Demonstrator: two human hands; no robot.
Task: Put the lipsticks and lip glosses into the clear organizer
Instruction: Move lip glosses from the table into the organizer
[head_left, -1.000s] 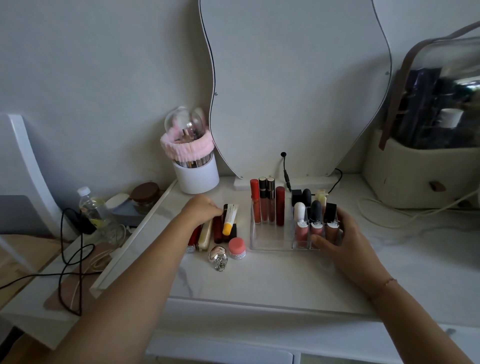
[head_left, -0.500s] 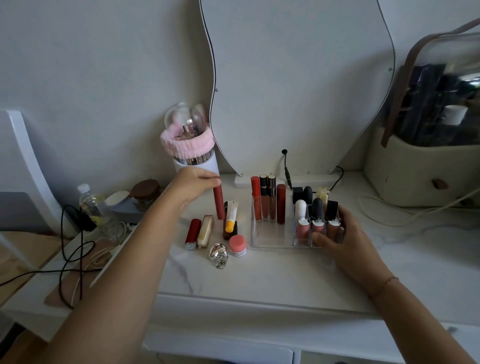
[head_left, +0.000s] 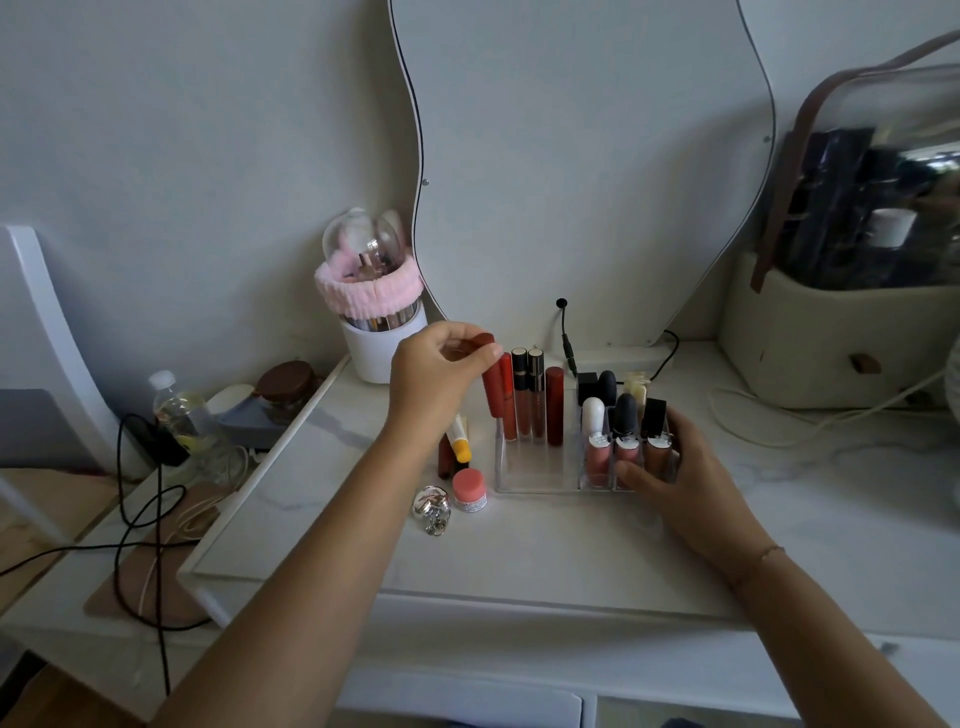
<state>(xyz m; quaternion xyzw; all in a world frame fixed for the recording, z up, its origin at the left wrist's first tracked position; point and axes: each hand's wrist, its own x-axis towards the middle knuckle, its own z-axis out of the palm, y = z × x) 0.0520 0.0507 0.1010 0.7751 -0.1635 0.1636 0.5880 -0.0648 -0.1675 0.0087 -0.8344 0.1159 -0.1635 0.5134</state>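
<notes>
Left hand (head_left: 441, 369) is up over the back-left corner of the organizer (head_left: 535, 470), fingers (head_left: 475, 358) pinching a red tube (head_left: 492, 389) near its cap. The tube is close to upright, top leaning slightly left. Its lower end is down at the organizer's left wall, touching or just beside the red gloss (head_left: 508, 400) standing there. Cannot tell if its base is inside the compartment or outside the wall.

Right hand (head_left: 680, 467) holds the organizer's front-right corner, with the fingers curled along the front wall and the thumb up the right side.

Organizer sits mid-surface, toward the back edge, in front of the mirror (head_left: 571, 156). Left section has four tubes upright along the back: the red gloss, two black-capped glosses (head_left: 521, 395) and a dark red tube (head_left: 555, 405). Right section has three pink glosses (head_left: 597, 457) in the front row, with a white lipstick (head_left: 593, 415) and black lipsticks (head_left: 626, 413) behind.

Loose on the surface left of the organizer, partly hidden by the left wrist: a yellow-capped tube (head_left: 460, 441) just beside a dark brown tube (head_left: 443, 460). Nearer the front edge are a pink jar (head_left: 469, 486) and a silver trinket (head_left: 431, 509).

Back-left corner: white cup (head_left: 374, 356) wrapped in a pink headband (head_left: 363, 283). Back-right: beige case (head_left: 831, 358).
</notes>
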